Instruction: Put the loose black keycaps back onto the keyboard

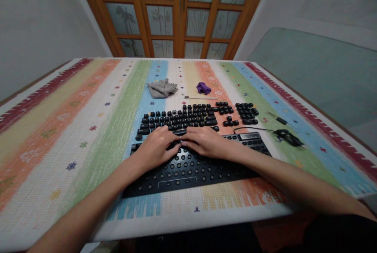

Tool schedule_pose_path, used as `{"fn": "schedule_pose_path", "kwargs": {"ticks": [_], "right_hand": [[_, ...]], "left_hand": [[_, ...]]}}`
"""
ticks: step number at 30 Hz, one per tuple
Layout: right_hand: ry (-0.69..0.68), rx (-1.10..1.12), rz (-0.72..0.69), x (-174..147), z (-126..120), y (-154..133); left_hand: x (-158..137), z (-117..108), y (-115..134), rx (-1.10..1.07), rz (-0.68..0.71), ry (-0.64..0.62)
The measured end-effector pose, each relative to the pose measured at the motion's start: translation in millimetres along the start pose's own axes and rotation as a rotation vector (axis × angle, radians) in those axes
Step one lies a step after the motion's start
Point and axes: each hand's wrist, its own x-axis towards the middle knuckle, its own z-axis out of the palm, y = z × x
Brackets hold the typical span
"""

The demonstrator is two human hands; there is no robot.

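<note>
A black keyboard lies in front of me with most of its keys off, so rows of bare switches show. Over its upper rows my left hand and my right hand meet, fingers curled and thumbs bent inward. Their fingertips press together around one spot; whatever is between them is too small and hidden to name. Just beyond my hands, loose black keycaps are laid out in keyboard order. More keycaps form a number-pad block to the right.
Behind the keycaps lie a grey cloth, a purple cloth and a thin brush. A coiled black cable and a keycap puller with wire prongs rest at the right. A striped tablecloth covers the table.
</note>
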Motion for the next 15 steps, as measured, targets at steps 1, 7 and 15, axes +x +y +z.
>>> {"fn": "schedule_pose_path", "kwargs": {"ticks": [1,7,15], "right_hand": [[0.001,-0.006,-0.002,-0.3,0.7,0.1],[0.026,-0.067,0.002,-1.2,6.6,2.3],[0.075,-0.049,-0.038,-1.0,10.6,6.4]], "left_hand": [[0.2,-0.1,0.2,0.003,0.0,-0.003],[1.7,0.3,1.4,0.023,-0.008,-0.017],[4.4,0.3,1.8,0.0,-0.066,-0.054]]}}
